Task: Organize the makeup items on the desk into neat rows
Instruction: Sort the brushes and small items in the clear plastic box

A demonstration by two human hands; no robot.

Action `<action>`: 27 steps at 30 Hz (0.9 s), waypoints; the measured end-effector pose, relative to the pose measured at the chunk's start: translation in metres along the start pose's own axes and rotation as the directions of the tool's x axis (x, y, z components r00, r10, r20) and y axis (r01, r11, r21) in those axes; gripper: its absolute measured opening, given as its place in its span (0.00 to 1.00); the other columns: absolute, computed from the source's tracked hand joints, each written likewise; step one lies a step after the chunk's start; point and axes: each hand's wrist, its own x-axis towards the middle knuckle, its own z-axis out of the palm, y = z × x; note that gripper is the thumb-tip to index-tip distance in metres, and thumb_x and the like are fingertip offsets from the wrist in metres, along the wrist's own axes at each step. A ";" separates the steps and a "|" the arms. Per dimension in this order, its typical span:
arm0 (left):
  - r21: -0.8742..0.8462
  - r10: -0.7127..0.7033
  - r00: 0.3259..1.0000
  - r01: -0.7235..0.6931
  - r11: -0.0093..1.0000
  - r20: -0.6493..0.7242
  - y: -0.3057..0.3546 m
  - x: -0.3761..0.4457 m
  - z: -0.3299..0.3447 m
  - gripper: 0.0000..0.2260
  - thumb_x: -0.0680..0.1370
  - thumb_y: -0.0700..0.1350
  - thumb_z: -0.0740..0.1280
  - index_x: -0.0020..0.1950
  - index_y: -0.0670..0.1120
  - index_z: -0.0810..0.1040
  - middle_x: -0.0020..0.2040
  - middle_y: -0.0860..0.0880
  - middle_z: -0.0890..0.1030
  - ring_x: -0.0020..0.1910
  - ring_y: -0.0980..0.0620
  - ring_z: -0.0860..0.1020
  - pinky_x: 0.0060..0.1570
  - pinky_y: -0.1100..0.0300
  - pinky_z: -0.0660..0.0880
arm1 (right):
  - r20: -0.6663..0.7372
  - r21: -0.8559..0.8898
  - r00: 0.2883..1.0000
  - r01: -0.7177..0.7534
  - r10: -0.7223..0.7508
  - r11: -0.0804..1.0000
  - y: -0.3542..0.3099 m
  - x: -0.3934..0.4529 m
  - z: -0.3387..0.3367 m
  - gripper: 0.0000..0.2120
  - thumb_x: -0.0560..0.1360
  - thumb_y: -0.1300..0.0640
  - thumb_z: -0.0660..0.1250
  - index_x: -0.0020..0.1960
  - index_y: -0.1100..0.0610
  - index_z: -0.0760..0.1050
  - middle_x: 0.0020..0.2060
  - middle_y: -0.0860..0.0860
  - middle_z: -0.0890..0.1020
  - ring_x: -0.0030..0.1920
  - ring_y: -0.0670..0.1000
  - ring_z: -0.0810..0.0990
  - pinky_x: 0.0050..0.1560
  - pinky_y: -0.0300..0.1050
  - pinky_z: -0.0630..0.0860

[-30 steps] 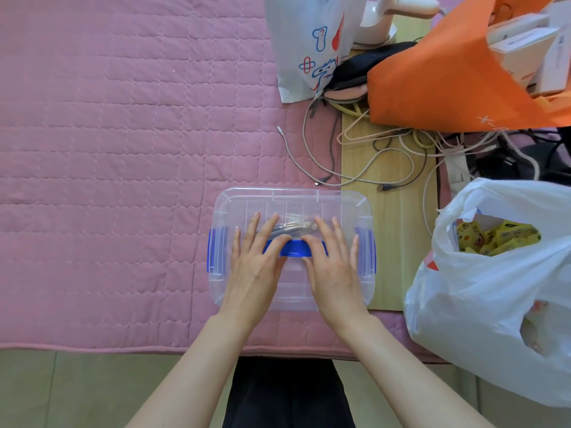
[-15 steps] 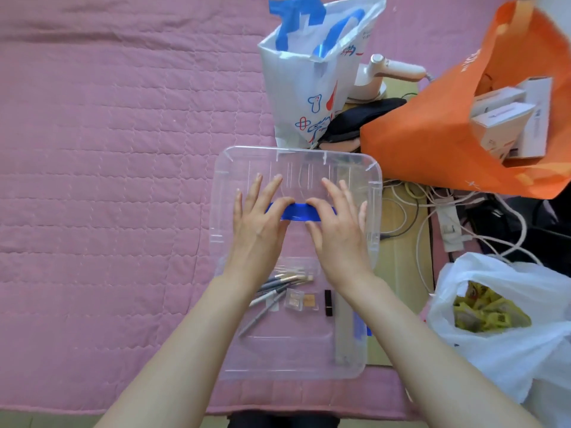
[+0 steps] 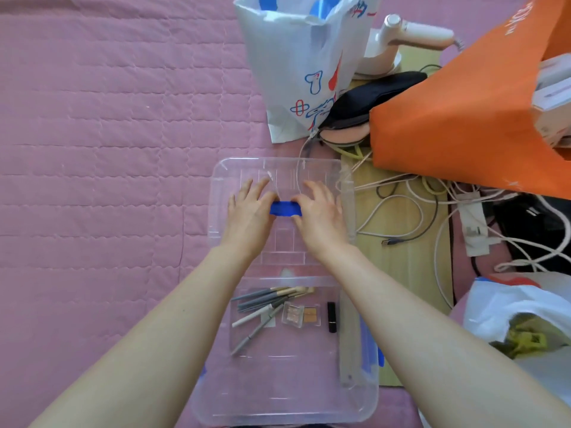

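Clear lid (image 3: 321,168) held off the clear box (image 3: 278,403), left hand (image 3: 247,214) and right hand (image 3: 321,217) gripping its blue handle (image 3: 285,208). Inside the box: brushes (image 3: 265,299), eyeshadow palette (image 3: 299,315), black lipstick (image 3: 331,316). Beyond, toward the pink quilt's (image 3: 92,149) right edge: white bag (image 3: 296,63), orange bag (image 3: 457,118).

Bright, even daylight fills the frame, soft and without hard shadows; only faint shade lies under the forearms in the lower half. The pink quilt (image 3: 92,149) looks slightly washed out. Pale glare streaks the clear lid (image 3: 309,171) at centre. Wide-angle distortion bows the quilt's stitch lines toward the edges. Fingertips look a little soft; the corners lose sharpness.
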 end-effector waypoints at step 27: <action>0.011 -0.024 0.991 0.023 1.000 0.134 -0.016 -0.023 0.002 0.21 0.79 0.38 0.61 0.72 0.43 0.67 0.74 0.44 0.65 0.74 0.45 0.60 0.71 0.52 0.60 | 0.076 -0.070 0.995 0.076 -0.071 0.995 0.012 -0.010 0.015 0.23 0.78 0.60 0.60 0.72 0.59 0.63 0.75 0.56 0.60 0.76 0.58 0.52 0.74 0.51 0.53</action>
